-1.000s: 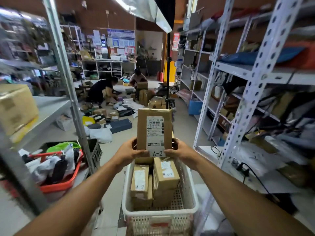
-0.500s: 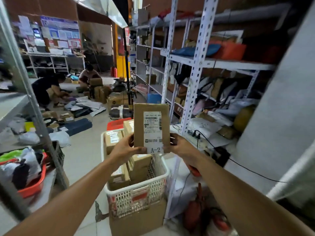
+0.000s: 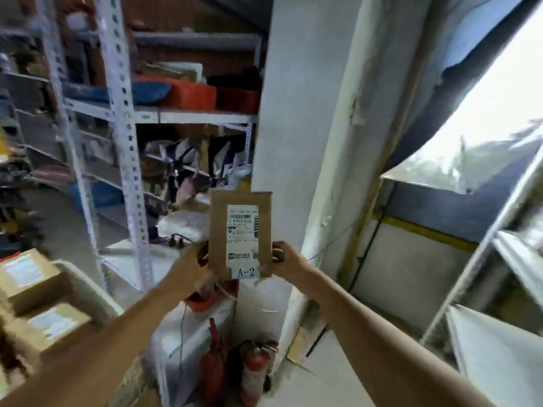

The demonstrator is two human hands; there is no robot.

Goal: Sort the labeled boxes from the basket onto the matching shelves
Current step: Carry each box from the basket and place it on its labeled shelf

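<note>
basket (image 3: 88, 277) with boxes low left. left hand (image 3: 191, 267) and right hand (image 3: 286, 264) pinch the a-2 box (image 3: 241, 230) by its bottom corners, long axis upright, centred between both. empty shelf (image 3: 499, 348) sits right, nearer right hand.

A white metal shelf (image 3: 202, 116) carried an orange bin (image 3: 192, 95) and a blue bundle (image 3: 150, 92). Two red extinguishers (image 3: 252, 368) stood on the floor (image 3: 338, 374) — upright.

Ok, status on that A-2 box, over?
Left hand and right hand both gripping the A-2 box, upright, label facing camera. Not shelved yet. White pillar straight ahead.
</note>
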